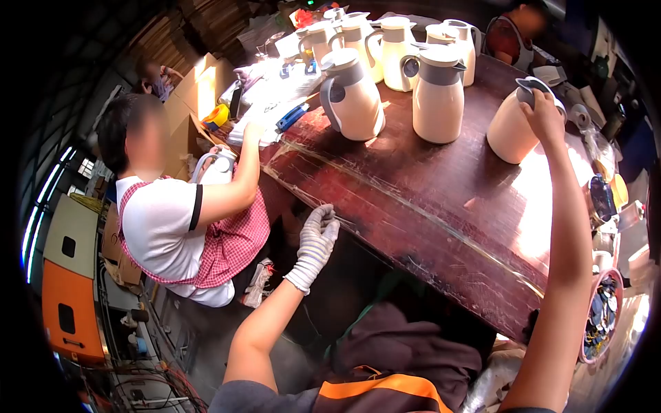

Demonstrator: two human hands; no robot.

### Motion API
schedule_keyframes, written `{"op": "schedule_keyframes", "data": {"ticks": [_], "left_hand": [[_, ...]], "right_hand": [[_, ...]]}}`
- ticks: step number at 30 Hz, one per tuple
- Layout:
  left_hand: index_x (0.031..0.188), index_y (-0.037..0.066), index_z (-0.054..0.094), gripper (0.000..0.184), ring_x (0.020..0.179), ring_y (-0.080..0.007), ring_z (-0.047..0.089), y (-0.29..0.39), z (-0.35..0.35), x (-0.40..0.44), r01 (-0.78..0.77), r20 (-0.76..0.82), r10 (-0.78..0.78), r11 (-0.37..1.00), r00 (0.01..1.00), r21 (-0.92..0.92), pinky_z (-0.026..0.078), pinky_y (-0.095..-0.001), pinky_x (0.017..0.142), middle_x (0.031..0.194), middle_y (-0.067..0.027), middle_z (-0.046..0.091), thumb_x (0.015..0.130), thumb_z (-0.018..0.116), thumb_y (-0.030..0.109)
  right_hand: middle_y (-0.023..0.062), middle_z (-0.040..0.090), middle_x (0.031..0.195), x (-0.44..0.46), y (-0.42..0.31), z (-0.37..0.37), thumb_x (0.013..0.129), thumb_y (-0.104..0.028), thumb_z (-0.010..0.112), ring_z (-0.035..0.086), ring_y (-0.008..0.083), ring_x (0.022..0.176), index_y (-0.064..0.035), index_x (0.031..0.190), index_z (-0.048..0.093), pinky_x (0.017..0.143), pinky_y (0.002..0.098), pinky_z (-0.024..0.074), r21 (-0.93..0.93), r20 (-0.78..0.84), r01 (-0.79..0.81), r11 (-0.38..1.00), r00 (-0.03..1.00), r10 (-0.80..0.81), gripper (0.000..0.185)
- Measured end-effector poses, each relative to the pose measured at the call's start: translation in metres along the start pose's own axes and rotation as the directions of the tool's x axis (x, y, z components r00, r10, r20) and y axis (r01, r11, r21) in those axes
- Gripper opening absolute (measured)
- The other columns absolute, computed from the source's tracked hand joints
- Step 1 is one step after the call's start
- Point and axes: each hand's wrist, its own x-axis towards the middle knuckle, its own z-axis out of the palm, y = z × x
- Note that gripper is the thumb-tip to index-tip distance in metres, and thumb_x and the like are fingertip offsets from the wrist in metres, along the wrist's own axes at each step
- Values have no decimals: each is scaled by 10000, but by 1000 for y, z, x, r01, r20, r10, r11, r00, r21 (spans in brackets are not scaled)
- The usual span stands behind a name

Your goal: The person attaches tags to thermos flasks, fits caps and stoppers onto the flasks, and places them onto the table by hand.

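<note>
My right hand [544, 115], bare, grips the grey top part of a cream-coloured vacuum jug [509, 129] at the right of the table. The jug leans a little; the hand hides some of its top. My left hand [318, 241] wears a striped knitted glove and is held by the table's near edge. Its fingers are curled together, and I see nothing in them. Two more jugs, one at the middle [438, 103] and one to its left [357, 103], stand upright with grey collars and handles.
Several similar jugs [397, 58] stand farther back on the dark red table [413, 186]. At left, a person in a checked apron [231, 237] handles a jug [217, 168]. Yellow tape [216, 117] lies by a carton. A pink basket of small parts [601, 316] stands right.
</note>
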Motion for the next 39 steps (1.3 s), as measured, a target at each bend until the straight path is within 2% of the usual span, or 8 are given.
{"op": "schedule_keyframes", "data": {"ticks": [6, 11, 15, 20, 21, 24, 29, 39], "left_hand": [[1121, 26, 616, 274, 919, -116, 602, 111, 47, -36, -237, 306, 212, 970, 928, 47, 488, -263, 827, 1014, -39, 640, 853, 635, 79], [1123, 20, 606, 343, 945, -220, 606, 193, 75, -52, -834, 512, 695, 546, 505, 82, 489, -348, 878, 1071, -95, 620, 790, 633, 99], [1087, 26, 623, 321, 920, -160, 599, 169, 108, -129, 319, 977, 154, 928, 147, -194, 488, -297, 838, 1047, -75, 634, 766, 613, 43], [947, 21, 682, 244, 851, -108, 612, 123, 114, -160, 288, 932, 13, 949, 363, -126, 495, -264, 785, 877, -30, 674, 705, 667, -7], [984, 11, 665, 298, 878, -116, 614, 129, 104, -155, 247, 923, -15, 965, 384, -87, 495, -263, 806, 914, -38, 677, 690, 651, -32], [1063, -1, 621, 446, 930, -118, 609, 111, 93, -162, 387, 885, -75, 914, 459, -123, 487, -258, 839, 981, -43, 663, 626, 592, -90], [1077, 58, 634, 434, 799, -109, 630, 116, 96, -191, 363, 822, -312, 921, 476, 140, 492, -249, 706, 901, -10, 678, 654, 610, -41], [1097, 120, 640, 361, 698, -155, 619, 145, 98, -203, 46, 833, -291, 951, 471, 306, 476, -301, 668, 767, -58, 649, 737, 653, 94]], "right_hand": [[114, 572, 932, -163, -14, -63, 821, -99, 691, 557, 256, 752, -42, 1058, 564, 695, 375, 482, 322, -406, 265, 909, 906, -121, 275], [60, 475, 703, -332, -40, -142, 805, -137, 578, 472, 219, 614, -53, 744, 453, 562, 379, 373, 116, -456, 608, 785, 735, -501, 162], [76, 560, 831, -431, -62, -163, 838, -206, 518, 587, 222, 659, 2, 913, 569, 547, 318, 475, 579, -555, 762, 290, 629, -544, 227], [142, 535, 1107, -549, 4, -148, 800, -213, 670, 524, 313, 1033, -16, 1122, 497, 898, 404, 437, 721, -24, 41, 691, 999, -34, 415], [136, 538, 1139, -581, 29, -146, 852, -221, 615, 522, 275, 1064, 3, 1232, 478, 933, 369, 418, 696, 216, -453, 557, 872, 440, 461], [131, 533, 1188, -655, 120, -115, 855, -269, 618, 516, 244, 1094, 14, 1276, 474, 945, 348, 406, 403, 475, -892, 204, 394, 787, 528], [131, 532, 1192, -645, 91, -64, 849, -265, 618, 514, 246, 1102, 17, 1272, 477, 951, 347, 402, 344, 878, -892, -292, 195, 437, 528], [132, 530, 1201, -636, 119, -96, 837, -259, 617, 511, 250, 1117, 23, 1264, 484, 962, 346, 395, 403, 756, -901, -160, 229, 613, 529]]}}
